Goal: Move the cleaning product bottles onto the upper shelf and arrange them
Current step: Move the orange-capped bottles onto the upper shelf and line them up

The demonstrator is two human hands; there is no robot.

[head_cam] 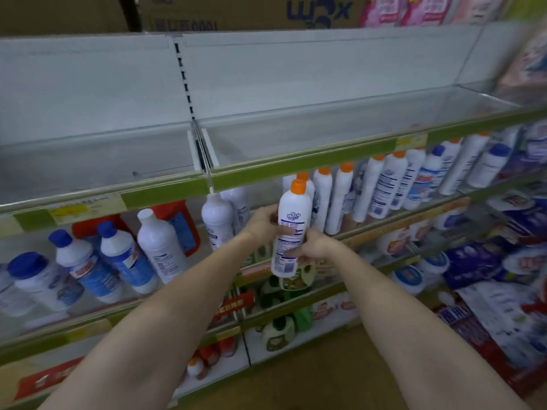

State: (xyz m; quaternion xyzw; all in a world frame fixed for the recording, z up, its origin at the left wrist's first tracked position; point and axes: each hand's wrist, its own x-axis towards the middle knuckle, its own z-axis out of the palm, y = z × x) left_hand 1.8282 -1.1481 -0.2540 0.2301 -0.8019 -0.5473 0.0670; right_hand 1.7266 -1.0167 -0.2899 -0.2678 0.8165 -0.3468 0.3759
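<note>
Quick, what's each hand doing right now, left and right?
Left hand: holding the orange-capped white bottle at its upper part.
Right hand: gripping the same bottle lower down.

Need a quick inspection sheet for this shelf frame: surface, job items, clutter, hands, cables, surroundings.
Surface: upper shelf bare, green price rail along its front.
Job's things: orange-capped white bottle held upright in front of the lower shelf; more orange-capped bottles standing in a row behind it.
Clutter: blue-capped bottles on the lower shelf at left, leaning in the picture.
Grippers: left hand and right hand both grip the held bottle.
Cables: nothing seen.
Surroundings: cardboard box on top; packaged goods at right.
</note>
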